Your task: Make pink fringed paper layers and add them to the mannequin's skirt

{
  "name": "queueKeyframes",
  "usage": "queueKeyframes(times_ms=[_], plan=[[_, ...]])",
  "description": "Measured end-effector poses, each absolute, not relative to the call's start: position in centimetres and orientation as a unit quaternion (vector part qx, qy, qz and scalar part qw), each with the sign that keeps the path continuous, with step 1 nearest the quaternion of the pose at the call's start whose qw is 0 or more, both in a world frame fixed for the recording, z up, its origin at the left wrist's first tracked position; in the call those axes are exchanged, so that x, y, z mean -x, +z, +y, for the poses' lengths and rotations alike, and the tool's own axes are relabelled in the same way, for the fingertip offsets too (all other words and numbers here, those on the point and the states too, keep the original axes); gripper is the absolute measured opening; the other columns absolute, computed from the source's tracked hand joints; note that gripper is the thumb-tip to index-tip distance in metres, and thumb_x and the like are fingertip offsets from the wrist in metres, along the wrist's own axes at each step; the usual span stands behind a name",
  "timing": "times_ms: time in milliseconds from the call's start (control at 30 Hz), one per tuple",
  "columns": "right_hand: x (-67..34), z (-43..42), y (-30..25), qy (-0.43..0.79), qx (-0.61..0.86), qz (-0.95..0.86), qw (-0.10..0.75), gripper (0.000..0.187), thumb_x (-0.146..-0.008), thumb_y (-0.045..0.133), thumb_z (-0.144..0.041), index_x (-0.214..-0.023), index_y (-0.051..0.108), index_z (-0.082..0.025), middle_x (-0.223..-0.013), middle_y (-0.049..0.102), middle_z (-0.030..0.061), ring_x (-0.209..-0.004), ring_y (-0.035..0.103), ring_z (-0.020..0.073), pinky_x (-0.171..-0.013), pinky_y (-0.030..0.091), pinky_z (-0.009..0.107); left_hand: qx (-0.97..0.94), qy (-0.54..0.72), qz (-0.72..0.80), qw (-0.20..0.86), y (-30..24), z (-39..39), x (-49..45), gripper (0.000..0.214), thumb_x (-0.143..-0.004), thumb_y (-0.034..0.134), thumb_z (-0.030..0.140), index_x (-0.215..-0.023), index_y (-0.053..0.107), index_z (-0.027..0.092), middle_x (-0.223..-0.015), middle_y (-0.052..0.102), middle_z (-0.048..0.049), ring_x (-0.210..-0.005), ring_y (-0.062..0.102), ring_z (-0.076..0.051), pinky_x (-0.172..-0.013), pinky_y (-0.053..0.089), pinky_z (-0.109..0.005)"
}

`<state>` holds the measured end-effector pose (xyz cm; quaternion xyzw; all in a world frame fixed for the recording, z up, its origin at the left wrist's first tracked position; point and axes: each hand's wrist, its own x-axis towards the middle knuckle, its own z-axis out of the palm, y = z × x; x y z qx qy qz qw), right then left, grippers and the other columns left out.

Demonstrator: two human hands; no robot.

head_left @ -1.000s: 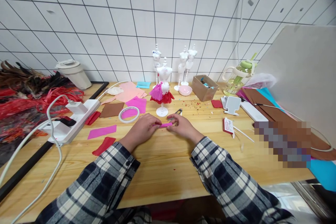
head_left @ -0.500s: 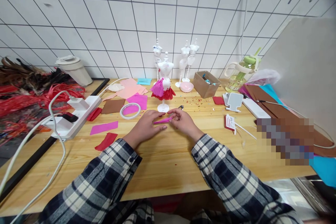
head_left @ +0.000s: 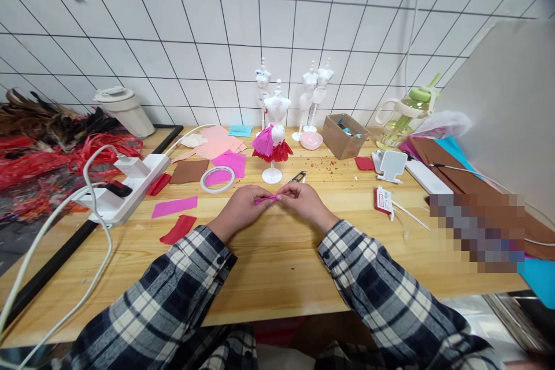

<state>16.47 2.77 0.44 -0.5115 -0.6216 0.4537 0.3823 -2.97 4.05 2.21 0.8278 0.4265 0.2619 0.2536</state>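
Observation:
My left hand (head_left: 248, 208) and my right hand (head_left: 302, 201) meet above the middle of the table. Between their fingertips they pinch a narrow, folded strip of magenta paper (head_left: 265, 199), partly covered by the fingers. Just behind stands a small white dress-form mannequin (head_left: 277, 107) on a round base. Around its hips hangs a red fringed paper skirt (head_left: 284, 153), with a magenta pleated paper piece (head_left: 262, 141) over the left side. Beyond my right fingers lies a pair of small dark-handled snips (head_left: 299, 176).
To the left lie a roll of white tape (head_left: 217, 180), a magenta strip (head_left: 174, 207), red paper (head_left: 178, 229) and a white power strip (head_left: 135, 192). Behind are more mannequins (head_left: 309, 89), a pink bowl (head_left: 311, 140) and a cardboard box (head_left: 344, 141). A bottle (head_left: 392, 130) stands right.
Both hands have drawn together, and the fingertips now pinch the magenta strip, which looks narrower. The view has shifted slightly, and more of the snips shows.

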Motion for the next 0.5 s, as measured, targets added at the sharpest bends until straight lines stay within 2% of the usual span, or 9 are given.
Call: queueKeyframes(times_ms=[100,267,333,433,500], plan=[[-16.6,2.8,0.3,0.412,0.525,-0.642,0.377,0.018,-0.078,0.066,-0.032,-0.084,0.072,-0.016,-0.075,0.070,0.0015,-0.064,0.056,0.0110,-0.061,0.044,0.023,-0.828,0.254,0.426,0.260,2.1,4.0,3.0,0.028,-0.087,0.059,0.042,-0.091,0.078,0.022,-0.086,0.078,-0.0046,-0.076,0.067,-0.019,-0.074,0.048,-0.028],[-16.5,2.8,0.3,0.410,0.530,-0.640,0.375,0.022,-0.078,0.068,-0.033,-0.090,0.073,-0.015,-0.074,0.070,0.0013,-0.061,0.055,0.0110,-0.060,0.043,0.023,-0.806,0.260,0.444,0.294,1.7,4.3,3.1,0.029,-0.086,0.060,0.043,-0.093,0.077,0.021,-0.089,0.077,-0.0051,-0.079,0.067,-0.020,-0.073,0.049,-0.028],[-16.6,2.7,0.5,0.379,0.545,-0.643,0.380,0.018,-0.080,0.067,-0.031,-0.087,0.073,-0.016,-0.077,0.070,0.0020,-0.065,0.057,0.0119,-0.064,0.046,0.024,-0.808,0.278,0.451,0.259,1.9,4.4,3.3,0.028,-0.086,0.060,0.042,-0.093,0.077,0.021,-0.091,0.075,-0.0063,-0.084,0.066,-0.021,-0.078,0.049,-0.031],[-17.0,2.4,1.1,0.249,0.567,-0.673,0.404,0.014,-0.083,0.066,-0.030,-0.085,0.074,-0.019,-0.088,0.069,0.0039,-0.075,0.060,0.0143,-0.072,0.048,0.027,-0.778,0.350,0.504,0.137,2.9,4.1,3.4,0.029,-0.083,0.063,0.044,-0.092,0.076,0.019,-0.097,0.070,-0.0098,-0.095,0.062,-0.025,-0.088,0.047,-0.038],[-17.4,2.0,1.7,0.139,0.567,-0.699,0.414,0.015,-0.086,0.063,-0.030,-0.087,0.075,-0.021,-0.096,0.068,0.0060,-0.086,0.061,0.0170,-0.079,0.047,0.029,-0.736,0.382,0.536,0.160,3.5,3.5,3.1,0.034,-0.085,0.060,0.048,-0.084,0.075,0.018,-0.086,0.068,-0.0084,-0.087,0.061,-0.023,-0.082,0.048,-0.036]])
